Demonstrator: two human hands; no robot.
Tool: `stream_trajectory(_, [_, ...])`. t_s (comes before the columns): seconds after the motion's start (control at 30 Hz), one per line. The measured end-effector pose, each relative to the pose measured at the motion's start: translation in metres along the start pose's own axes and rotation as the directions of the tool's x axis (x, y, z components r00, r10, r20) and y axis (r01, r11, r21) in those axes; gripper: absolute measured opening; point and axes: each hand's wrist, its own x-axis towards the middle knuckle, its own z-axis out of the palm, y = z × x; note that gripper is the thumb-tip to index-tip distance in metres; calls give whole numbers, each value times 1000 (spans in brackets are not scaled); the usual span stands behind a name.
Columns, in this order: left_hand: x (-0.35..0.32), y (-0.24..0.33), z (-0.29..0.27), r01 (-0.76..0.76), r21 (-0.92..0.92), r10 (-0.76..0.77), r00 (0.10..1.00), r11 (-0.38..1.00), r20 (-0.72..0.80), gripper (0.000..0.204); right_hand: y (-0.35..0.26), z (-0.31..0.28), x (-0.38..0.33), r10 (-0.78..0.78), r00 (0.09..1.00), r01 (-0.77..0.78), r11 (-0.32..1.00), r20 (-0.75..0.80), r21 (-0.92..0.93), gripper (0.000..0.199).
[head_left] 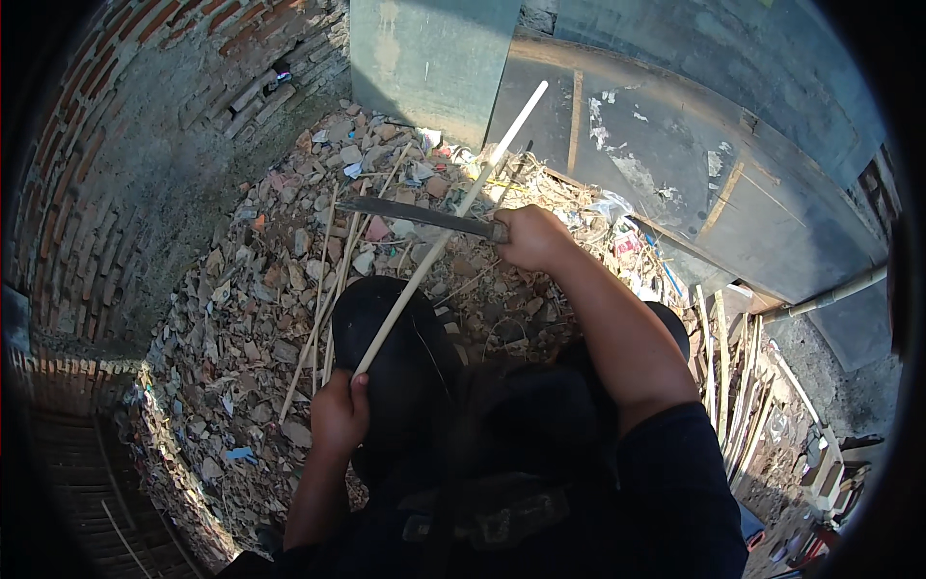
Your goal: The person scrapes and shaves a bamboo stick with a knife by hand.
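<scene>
My left hand (340,413) is closed around the lower end of a long pale wooden stick, perhaps split bamboo (415,281). The stick slants up and away to the right, passing over my left knee. In my right hand (533,238) is the handle of a machete (421,214), gripped in a fist. Its dark blade points left and lies across the stick at about mid-length; whether the edge touches the stick I cannot tell. Several thin strips (327,289) lie on the rubble just left of my left knee.
Broken brick and stone rubble (260,318) covers the ground. A brick wall (145,164) rises at the left, with a blue-grey panel (434,58) and dark boards (637,145) at the back. More pale sticks (743,396) are piled at my right.
</scene>
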Motion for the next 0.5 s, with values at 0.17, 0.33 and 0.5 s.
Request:
stream_trajectory(0.17, [0, -2, -5, 51, 24, -52, 997, 998, 49, 27, -29, 4, -7, -80, 997, 79, 993, -9, -85, 40])
stream_trajectory(0.33, [-8, -2, -5, 40, 29, -40, 999, 999, 24, 27, -15, -13, -2, 92, 995, -94, 995, 32, 46, 33])
stream_trajectory(0.5, [2, 1, -10, 23, 58, -26, 998, 998, 52, 27, 24, -13, 0, 174, 983, -176, 984, -64, -38, 34])
